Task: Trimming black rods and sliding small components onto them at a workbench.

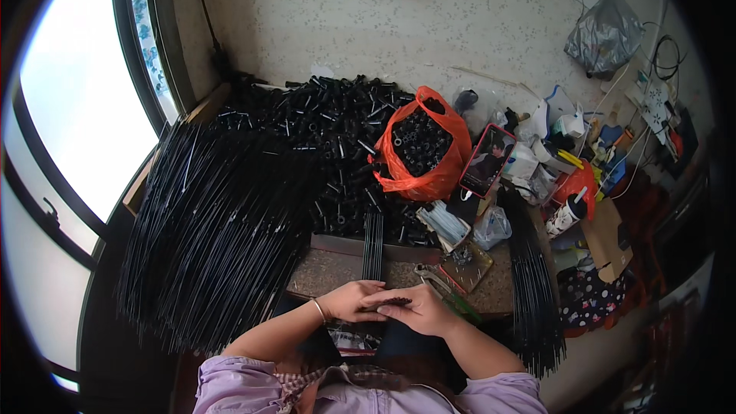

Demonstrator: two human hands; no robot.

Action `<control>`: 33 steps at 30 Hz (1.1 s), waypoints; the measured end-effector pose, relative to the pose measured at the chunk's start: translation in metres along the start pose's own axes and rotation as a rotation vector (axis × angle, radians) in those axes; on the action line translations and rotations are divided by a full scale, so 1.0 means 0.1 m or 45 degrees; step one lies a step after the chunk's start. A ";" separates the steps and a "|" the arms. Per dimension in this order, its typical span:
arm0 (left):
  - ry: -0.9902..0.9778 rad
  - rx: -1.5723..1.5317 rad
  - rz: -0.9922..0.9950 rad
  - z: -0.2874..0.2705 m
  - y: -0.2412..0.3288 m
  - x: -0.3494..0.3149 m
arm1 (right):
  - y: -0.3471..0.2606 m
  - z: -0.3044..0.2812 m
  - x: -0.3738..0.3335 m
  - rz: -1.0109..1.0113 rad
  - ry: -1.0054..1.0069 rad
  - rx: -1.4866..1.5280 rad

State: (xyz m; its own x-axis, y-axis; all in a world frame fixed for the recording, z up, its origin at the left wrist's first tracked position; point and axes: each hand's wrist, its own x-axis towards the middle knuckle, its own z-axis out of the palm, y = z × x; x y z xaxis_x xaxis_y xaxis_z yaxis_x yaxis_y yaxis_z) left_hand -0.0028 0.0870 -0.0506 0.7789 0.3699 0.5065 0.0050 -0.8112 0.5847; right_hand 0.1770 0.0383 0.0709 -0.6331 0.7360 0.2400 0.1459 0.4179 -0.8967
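Note:
My left hand [353, 301], with a bangle at the wrist, is closed at the near ends of a narrow row of thin black rods [373, 249]. These rods lie side by side and point away from me over the table's front edge. My right hand [420, 310] meets the left one, its fingers curled around a cluster of small dark pieces [395, 301]. The fingertips of both hands touch or overlap, so the exact grip is partly hidden. Beyond the rods spreads a large heap of black tubular parts [330, 119], some with shiny metal ends.
A thick sheaf of black rods [222, 238] covers the left side; a smaller bundle [533, 299] hangs at right. An orange bag [418, 184] of small black parts stands behind. Nearby are a phone [488, 159], pliers [441, 285], a patterned cup [566, 216] and a cardboard box [606, 238].

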 end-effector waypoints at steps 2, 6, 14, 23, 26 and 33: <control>0.009 0.066 -0.082 -0.02 -0.03 0.02 | 0.14 -0.07 0.09 0.030 0.112 0.158; 0.044 -0.148 -0.125 -0.10 0.08 0.12 | -0.13 -0.15 0.18 -0.113 0.028 0.162; 0.234 -0.441 -0.008 -0.75 0.87 0.62 | -0.28 -0.35 0.38 -0.325 -0.332 -0.225; 0.099 -0.655 -0.246 -0.82 1.00 0.64 | 1.38 -1.32 0.41 0.428 0.651 -1.258; 0.167 -0.664 -0.272 -0.82 0.99 0.62 | 1.55 -1.33 0.29 0.523 0.538 -1.273; 0.217 -0.642 -0.265 -0.84 0.89 0.66 | 1.54 -1.24 0.31 0.384 0.638 -1.408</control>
State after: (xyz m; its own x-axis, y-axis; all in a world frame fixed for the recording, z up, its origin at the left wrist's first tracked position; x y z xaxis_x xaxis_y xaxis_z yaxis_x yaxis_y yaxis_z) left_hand -0.0039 0.0776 0.0882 0.6811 0.6004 0.4192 -0.1851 -0.4127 0.8918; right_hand 0.2738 0.1916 -0.0134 -0.1400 0.9004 0.4118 0.9481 0.2419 -0.2065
